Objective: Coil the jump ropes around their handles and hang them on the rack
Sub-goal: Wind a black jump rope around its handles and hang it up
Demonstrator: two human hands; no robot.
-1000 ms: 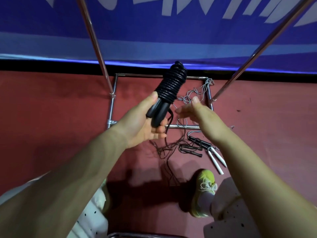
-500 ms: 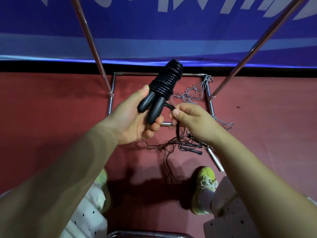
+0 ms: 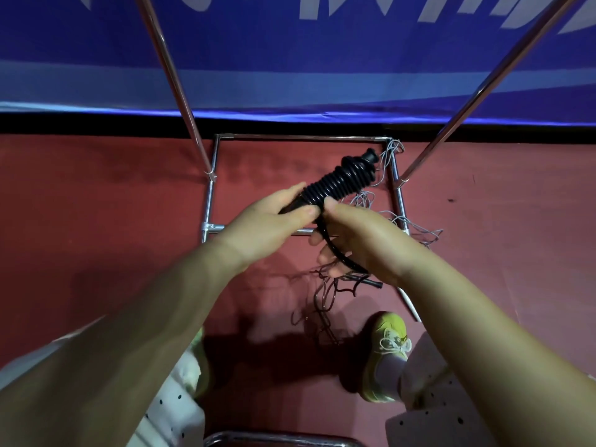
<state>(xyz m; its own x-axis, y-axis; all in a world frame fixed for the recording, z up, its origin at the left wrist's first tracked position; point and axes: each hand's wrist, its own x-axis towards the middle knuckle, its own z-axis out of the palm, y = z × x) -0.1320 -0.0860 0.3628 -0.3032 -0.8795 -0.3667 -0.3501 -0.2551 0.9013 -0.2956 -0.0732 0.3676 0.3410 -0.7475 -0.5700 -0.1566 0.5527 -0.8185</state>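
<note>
A red floor (image 3: 96, 237) under a blue banner (image 3: 322, 59), with a chrome rack (image 3: 211, 201) standing on it. The left hand (image 3: 267, 224) grips the handles of a coiled black rope (image 3: 338, 185), held above the rack's base. The right hand (image 3: 358, 240) pinches the rope's loose tail at the coil. More ropes (image 3: 332, 291) lie tangled on the floor near a yellow shoe (image 3: 385, 353).

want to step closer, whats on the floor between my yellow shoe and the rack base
In the head view, a dark tangled rope lies between the yellow shoe and the rack base.
</note>
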